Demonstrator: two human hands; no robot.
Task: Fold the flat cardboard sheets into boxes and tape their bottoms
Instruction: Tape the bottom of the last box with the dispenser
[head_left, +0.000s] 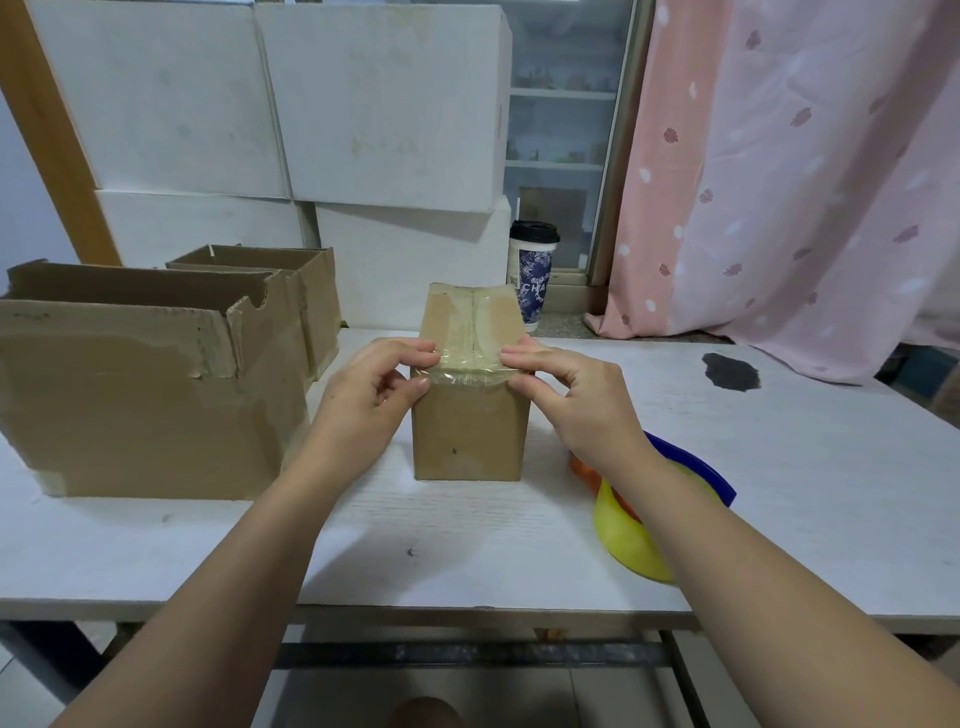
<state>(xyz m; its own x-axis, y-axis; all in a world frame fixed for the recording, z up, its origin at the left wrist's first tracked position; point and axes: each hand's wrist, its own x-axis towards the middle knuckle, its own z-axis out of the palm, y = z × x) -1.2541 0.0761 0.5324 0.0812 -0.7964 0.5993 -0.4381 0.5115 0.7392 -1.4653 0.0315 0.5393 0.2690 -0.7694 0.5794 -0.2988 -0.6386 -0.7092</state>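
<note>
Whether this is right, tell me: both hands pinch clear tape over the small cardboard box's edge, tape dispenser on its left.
Wrong side: the head view shows the tape dispenser right of the small cardboard box; left hand and right hand pinch clear tape there.

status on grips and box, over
Left grip and right grip pinch tape over box near top edge. Seam taped. Nothing in the way; tape dispenser under right forearm.

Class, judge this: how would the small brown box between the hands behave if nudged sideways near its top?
Might tip if pushed high: the small brown box looks tall for its base. Probably light, being thin cardboard closed with clear tape. May slide first on the smooth white table.
</note>
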